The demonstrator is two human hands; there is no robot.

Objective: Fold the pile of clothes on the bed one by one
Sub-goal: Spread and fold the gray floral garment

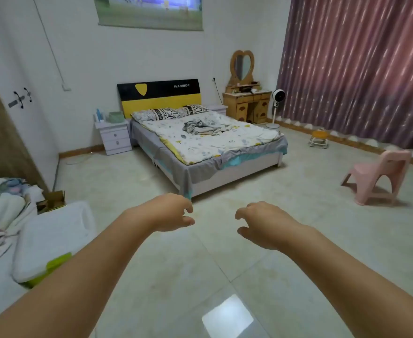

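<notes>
bed (237, 178): black-and-yellow headboard, grey sheet hanging over the near edge | floral quilt (207, 140) spread on top | pile of clothes (201, 127) rumpled on the quilt (grey and pale, near the middle) | two patterned pillows (179, 111) at the head

Head view: standing height, facing bed (207, 140) across room, far off.

We saw the room in soft, even daylight that filtered through the closed curtain (356, 69) at the right, which glowed in pale streaks. A bright square of glare lay on the glossy floor tiles (227, 318). Shadows were faint. The wide lens bent the walls and edges, and the picture was slightly soft throughout, more so near the corners.
</notes>
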